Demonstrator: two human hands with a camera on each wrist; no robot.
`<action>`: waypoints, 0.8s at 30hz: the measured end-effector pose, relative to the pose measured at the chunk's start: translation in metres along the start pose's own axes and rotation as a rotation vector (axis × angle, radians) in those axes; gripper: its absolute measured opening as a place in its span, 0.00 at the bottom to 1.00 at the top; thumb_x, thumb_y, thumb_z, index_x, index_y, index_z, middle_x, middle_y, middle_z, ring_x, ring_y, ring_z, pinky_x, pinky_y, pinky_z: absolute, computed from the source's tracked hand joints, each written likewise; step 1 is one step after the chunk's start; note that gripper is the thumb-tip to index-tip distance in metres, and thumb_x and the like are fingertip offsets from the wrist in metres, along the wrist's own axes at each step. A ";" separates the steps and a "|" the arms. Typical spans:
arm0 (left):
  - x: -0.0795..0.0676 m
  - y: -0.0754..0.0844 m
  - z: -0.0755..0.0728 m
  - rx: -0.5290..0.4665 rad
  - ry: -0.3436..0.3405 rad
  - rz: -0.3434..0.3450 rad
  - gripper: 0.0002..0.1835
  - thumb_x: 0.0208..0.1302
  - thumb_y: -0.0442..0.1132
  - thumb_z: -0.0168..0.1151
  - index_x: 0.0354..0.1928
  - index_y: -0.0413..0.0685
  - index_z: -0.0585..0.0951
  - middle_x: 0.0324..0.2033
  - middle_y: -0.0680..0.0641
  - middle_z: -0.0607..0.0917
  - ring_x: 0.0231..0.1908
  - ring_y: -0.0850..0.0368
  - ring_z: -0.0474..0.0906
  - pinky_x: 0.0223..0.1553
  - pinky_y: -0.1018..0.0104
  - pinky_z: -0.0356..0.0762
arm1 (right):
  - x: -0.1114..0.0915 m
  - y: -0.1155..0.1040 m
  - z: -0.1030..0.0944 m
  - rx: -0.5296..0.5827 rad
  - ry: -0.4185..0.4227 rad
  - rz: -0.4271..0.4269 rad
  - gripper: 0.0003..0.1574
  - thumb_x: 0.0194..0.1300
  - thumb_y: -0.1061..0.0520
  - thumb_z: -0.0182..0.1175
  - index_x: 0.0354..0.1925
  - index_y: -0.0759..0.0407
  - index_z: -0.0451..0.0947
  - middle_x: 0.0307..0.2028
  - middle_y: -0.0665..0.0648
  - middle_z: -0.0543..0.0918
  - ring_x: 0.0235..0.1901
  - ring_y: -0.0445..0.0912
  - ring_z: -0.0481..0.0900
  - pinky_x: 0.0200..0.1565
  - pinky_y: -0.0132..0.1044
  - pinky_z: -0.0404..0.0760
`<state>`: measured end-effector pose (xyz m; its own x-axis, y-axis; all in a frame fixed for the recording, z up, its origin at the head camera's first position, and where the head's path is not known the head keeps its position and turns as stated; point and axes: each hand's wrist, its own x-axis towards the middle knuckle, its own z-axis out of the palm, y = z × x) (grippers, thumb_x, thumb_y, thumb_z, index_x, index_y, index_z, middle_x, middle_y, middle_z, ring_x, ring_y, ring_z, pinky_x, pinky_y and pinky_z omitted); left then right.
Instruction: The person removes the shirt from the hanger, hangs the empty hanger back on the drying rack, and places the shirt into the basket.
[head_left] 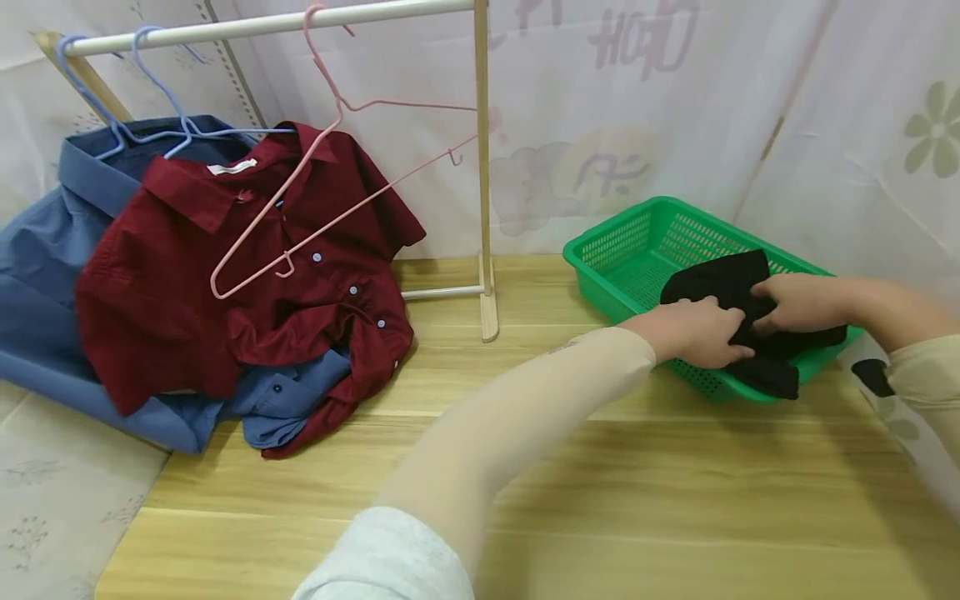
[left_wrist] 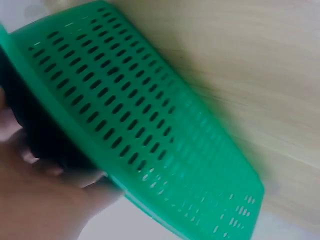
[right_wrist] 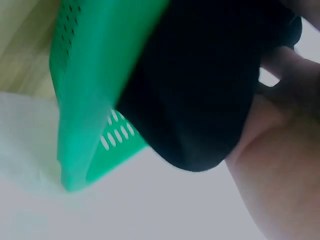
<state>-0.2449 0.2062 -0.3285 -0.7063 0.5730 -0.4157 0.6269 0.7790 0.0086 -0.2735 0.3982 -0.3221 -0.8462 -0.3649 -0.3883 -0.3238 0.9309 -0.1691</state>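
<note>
Both hands are on a black garment (head_left: 720, 283) that lies bunched in the green plastic basket (head_left: 600, 292), with one end draped over the near rim. My left hand (head_left: 697, 332) grips the cloth beside that rim; in the left wrist view its fingers curl into the dark fabric next to the perforated basket wall (left_wrist: 115, 85). On the farther right, my right hand (head_left: 806, 302) pinches the garment between thumb and fingers. The right wrist view has the black fabric (right_wrist: 195, 90) hanging in front of that hand, along the basket's edge. Parts of the fingers are hidden by cloth.
To the left stands a clothes rack with a white bar (head_left: 247, 27) and a wooden post (head_left: 482, 167). A bare pink hanger (head_left: 255, 221) hangs there, beside a dark red shirt (head_left: 187, 275) and a blue shirt (head_left: 37, 275). A printed curtain (head_left: 675, 125) closes off the back.
</note>
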 end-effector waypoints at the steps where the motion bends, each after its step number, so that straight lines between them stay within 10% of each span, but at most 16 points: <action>1: 0.000 -0.001 0.001 0.011 -0.031 0.012 0.29 0.69 0.71 0.32 0.71 0.81 0.53 0.73 0.64 0.55 0.73 0.67 0.50 0.72 0.60 0.56 | 0.001 -0.001 0.003 0.004 -0.013 -0.017 0.42 0.66 0.51 0.61 0.61 0.85 0.63 0.59 0.85 0.67 0.58 0.77 0.68 0.49 0.59 0.77; 5: 0.004 0.001 0.010 0.061 -0.083 -0.035 0.32 0.68 0.72 0.26 0.73 0.84 0.41 0.76 0.61 0.38 0.76 0.65 0.40 0.74 0.53 0.50 | 0.006 -0.009 0.010 0.025 -0.057 -0.065 0.40 0.65 0.52 0.62 0.61 0.83 0.65 0.58 0.81 0.72 0.56 0.73 0.73 0.48 0.56 0.79; 12: 0.013 0.006 0.025 -0.060 0.086 -0.157 0.32 0.68 0.71 0.40 0.72 0.79 0.52 0.74 0.58 0.49 0.55 0.64 0.72 0.56 0.67 0.71 | 0.011 -0.018 0.017 0.049 -0.118 -0.075 0.32 0.64 0.54 0.62 0.58 0.76 0.69 0.50 0.65 0.81 0.47 0.54 0.79 0.41 0.43 0.78; 24: 0.004 -0.006 0.017 0.038 0.212 -0.106 0.24 0.73 0.66 0.26 0.67 0.79 0.59 0.69 0.63 0.61 0.58 0.60 0.72 0.54 0.60 0.74 | 0.009 -0.016 0.004 -0.082 -0.032 -0.037 0.46 0.64 0.46 0.64 0.61 0.84 0.64 0.55 0.81 0.74 0.54 0.73 0.74 0.48 0.57 0.78</action>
<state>-0.2456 0.1989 -0.3459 -0.8194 0.5325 -0.2122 0.5549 0.8297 -0.0607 -0.2738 0.3796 -0.3266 -0.8194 -0.3983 -0.4122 -0.3894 0.9145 -0.1096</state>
